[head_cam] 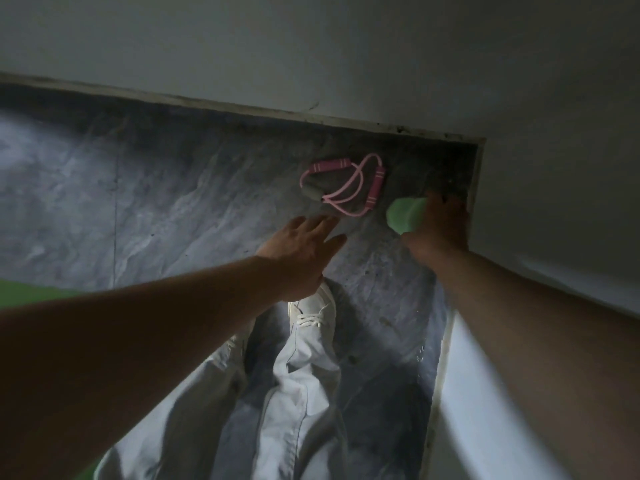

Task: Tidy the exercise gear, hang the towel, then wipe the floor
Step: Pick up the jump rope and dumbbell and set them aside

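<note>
- The pink stretch band point(375, 189) lies on the floor point(138, 202), close to the corner where the wall point(311, 46) turns. It is tucked out of the way there, but it is loose and looped over itself, so it is not yet tidy.
- The band rests on top of a grey lump point(313, 190). The picture is dark and blurry, so this may be the towel, but I cannot tell for sure.
- The left hand point(298, 258) is stretched out flat, with its fingers straight and a little apart. It holds nothing. The fingertips are near the band but not touching it. I think it is held like this so it can scoop up the band next.
- The right hand point(440, 223) is wrapped tight round a green roll point(405, 214), just beside the band and right by the corner. The roll's round end points up toward the camera. I think the hand holds it there either to stand it in the corner or to carry it away with the other gear.
- A white shoe point(313, 317) stands just behind the left hand, so the person is leaning forward to reach both things at once.
- This looks like the first job, tidying the gear. Hanging the towel and wiping the floor come after.
</note>
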{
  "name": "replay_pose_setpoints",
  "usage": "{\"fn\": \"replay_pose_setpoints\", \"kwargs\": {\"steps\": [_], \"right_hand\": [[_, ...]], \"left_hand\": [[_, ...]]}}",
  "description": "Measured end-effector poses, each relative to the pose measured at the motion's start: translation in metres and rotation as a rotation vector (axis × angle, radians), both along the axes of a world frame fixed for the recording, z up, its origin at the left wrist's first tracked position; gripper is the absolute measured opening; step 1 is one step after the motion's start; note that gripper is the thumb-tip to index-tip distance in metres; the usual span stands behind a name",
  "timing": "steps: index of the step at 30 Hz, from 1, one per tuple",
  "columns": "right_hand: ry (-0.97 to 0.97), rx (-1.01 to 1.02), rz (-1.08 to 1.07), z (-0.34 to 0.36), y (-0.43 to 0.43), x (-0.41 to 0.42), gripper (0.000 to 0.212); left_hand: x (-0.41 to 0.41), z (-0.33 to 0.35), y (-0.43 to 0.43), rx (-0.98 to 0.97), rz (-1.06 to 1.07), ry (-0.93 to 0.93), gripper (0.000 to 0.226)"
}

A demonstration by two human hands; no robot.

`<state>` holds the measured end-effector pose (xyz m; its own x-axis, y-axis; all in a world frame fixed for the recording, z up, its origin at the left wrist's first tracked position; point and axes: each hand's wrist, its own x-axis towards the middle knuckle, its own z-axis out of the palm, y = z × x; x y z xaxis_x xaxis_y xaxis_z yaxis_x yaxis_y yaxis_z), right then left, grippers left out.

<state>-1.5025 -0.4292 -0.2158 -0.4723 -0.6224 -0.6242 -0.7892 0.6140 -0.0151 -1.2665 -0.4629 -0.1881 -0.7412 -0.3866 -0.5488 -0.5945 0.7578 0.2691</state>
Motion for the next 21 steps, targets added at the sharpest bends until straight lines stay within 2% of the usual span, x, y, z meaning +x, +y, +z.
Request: {"fn": "replay_pose_setpoints", "kwargs": {"steps": [6, 12, 15, 18, 21], "right_hand": [[-0.005, 0.028, 0.046, -0.024, 0.003, 0.002, 0.091], [0.025, 0.009, 0.076, -0.029, 0.003, 0.005, 0.088], [0.071, -0.048, 0.133, -0.025, 0.005, 0.007, 0.090], [0.120, -0.167, 0.200, -0.006, 0.004, 0.015, 0.077], [0.031, -0.278, 0.309, 0.032, 0.008, 0.037, 0.053]], "left_hand": [[0.026, -0.006, 0.001, 0.059, 0.106, -0.092, 0.074], [0.039, -0.005, -0.001, 0.063, 0.133, -0.107, 0.074], [0.046, -0.003, -0.006, 0.064, 0.151, -0.123, 0.074], [0.059, 0.005, -0.006, 0.052, 0.193, -0.138, 0.075], [0.075, 0.031, 0.001, 0.053, 0.239, -0.179, 0.072]]}}
